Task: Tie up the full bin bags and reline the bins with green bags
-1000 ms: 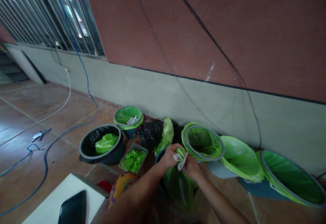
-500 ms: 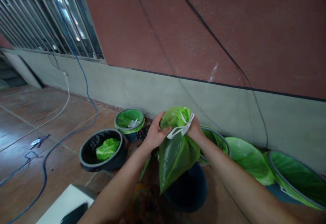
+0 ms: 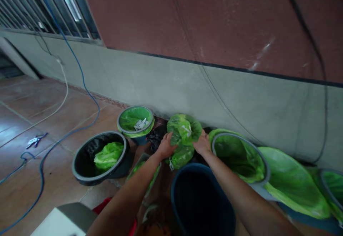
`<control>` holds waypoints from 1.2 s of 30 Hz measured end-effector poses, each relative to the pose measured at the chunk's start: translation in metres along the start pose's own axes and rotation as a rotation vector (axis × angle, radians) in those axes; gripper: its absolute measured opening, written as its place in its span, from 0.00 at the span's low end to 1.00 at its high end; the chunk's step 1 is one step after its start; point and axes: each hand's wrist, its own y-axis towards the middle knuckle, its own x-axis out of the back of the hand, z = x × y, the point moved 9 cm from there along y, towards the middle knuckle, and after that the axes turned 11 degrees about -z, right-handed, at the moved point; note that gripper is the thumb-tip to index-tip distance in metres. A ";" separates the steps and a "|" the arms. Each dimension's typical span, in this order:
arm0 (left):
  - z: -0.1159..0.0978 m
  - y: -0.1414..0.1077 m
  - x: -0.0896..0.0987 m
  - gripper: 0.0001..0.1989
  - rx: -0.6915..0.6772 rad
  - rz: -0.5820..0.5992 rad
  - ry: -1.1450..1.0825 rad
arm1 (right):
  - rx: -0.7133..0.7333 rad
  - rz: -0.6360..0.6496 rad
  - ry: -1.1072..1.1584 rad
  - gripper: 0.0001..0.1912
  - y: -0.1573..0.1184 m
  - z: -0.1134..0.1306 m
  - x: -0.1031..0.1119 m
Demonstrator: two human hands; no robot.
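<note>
green plastic bag [image 3: 183, 139], tied shut and bulging, held up just past the far rim of a dark blue bucket [image 3: 200, 200] with no liner. left hand [image 3: 165, 146] pressed against the bag's left side, fingers curled round it; right hand [image 3: 203, 144] cupped on its right side, fingers likewise wrapped onto the plastic. both forearms reaching in over the blue bucket from the near edge. white drawstring [image 3: 188, 130] showing on the bag's upper face.

left of the blue bucket: black-lined bin [image 3: 99, 157] holding a crumpled green bag [image 3: 108, 155]. beyond that, nearer the wall, a small bin with green liner [image 3: 135, 122] (a scrap of white lying inside). between that small bin and the held bag, a black bag [image 3: 156, 137] on the floor. right of the blue bucket: green-lined bin [image 3: 239, 155], tilted, then more green-lined bins further right, partly cut off. grey and red-brown wall [image 3: 187, 68] behind everything. blue cable [image 3: 88, 85] trailing over the tiled floor far left of the bucket.
</note>
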 end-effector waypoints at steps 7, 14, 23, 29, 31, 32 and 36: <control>0.018 0.015 -0.026 0.37 0.008 0.003 -0.001 | 0.199 -0.034 0.050 0.36 0.029 0.053 -0.012; 0.090 -0.035 -0.014 0.33 0.245 -0.094 -0.109 | 0.226 0.224 -0.097 0.29 0.048 0.048 -0.112; 0.175 -0.146 0.005 0.26 0.560 -0.217 0.048 | 0.259 0.439 -0.185 0.23 0.056 0.023 -0.196; 0.199 -0.180 0.028 0.25 0.797 -0.378 0.067 | 0.270 0.182 -0.213 0.28 0.044 0.076 -0.097; 0.200 -0.187 0.036 0.26 0.850 -0.426 0.102 | 0.420 0.030 -0.049 0.26 0.012 0.123 -0.062; 0.200 -0.189 0.039 0.26 0.866 -0.444 0.121 | 0.513 0.081 0.065 0.23 -0.012 0.148 -0.060; 0.193 -0.192 0.043 0.23 0.895 -0.489 0.195 | 0.688 0.687 0.216 0.16 -0.120 0.216 -0.138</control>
